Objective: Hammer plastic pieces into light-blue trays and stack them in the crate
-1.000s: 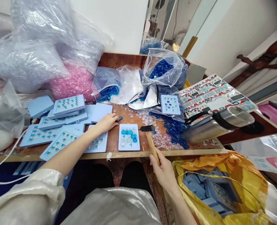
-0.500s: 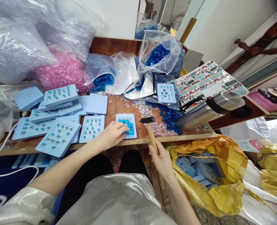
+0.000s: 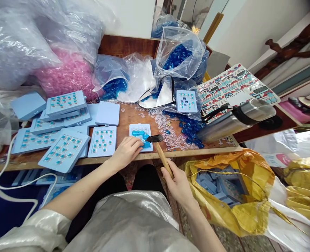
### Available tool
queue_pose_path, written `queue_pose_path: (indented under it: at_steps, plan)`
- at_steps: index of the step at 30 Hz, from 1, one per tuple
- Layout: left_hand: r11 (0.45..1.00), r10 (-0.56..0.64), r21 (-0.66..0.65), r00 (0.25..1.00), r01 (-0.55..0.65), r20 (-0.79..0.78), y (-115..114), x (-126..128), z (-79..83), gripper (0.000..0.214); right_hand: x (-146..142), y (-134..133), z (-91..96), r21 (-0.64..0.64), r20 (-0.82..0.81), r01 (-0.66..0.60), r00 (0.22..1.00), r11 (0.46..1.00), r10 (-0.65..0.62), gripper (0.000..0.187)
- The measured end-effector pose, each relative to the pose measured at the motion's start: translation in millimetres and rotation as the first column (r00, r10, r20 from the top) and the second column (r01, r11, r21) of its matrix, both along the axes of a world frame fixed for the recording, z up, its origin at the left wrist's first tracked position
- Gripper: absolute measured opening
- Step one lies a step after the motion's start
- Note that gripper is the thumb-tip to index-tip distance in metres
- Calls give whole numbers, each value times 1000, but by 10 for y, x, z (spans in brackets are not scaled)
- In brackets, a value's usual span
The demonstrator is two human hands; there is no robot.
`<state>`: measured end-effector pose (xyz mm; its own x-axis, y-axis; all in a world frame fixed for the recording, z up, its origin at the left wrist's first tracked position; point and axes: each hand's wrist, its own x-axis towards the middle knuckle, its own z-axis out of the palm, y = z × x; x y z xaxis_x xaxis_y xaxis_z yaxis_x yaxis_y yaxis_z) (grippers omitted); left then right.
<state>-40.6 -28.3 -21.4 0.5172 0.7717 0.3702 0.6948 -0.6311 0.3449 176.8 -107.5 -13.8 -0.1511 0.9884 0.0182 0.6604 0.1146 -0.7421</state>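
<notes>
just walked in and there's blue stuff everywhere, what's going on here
Someone's right hand grips a wooden-handled hammer, its head just above a light blue plastic board. Their left hand rests on that board, beside its blue pieces. More boards lie left on the wooden table, with clear plastic rings scattered right.

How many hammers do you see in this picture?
1: it is in the right hand, with the hammer head over the blue board under the left hand. Others may be hidden beneath the plastic bags.

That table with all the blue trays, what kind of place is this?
Probably a small assembly workshop: stacks of light-blue trays, bags of blue plastic pieces, and a yellow sack full of trays.
</notes>
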Motion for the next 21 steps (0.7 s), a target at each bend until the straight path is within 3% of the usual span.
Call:
queue_pose_path:
  at_steps: [9,13,18,21]
  plan:
    - [998,-23,52,1000,24,-14,28,15,-37,18,2,-77,39,8,140,-17,990,1000,16,38]
    - [999,-22,34,999,23,-32,12,1,-34,16,54,-93,64,-32,58,-54,997,998,56,35]
    - [1000,1,28,1000,-1,11,91,45,81,14,166,-59,-17,-1,-89,180,980,984,-179,36]
    - [998,-46,38,999,46,22,328,309,207,16,215,-6,-106,-47,-170,329,928,943,-332,35]
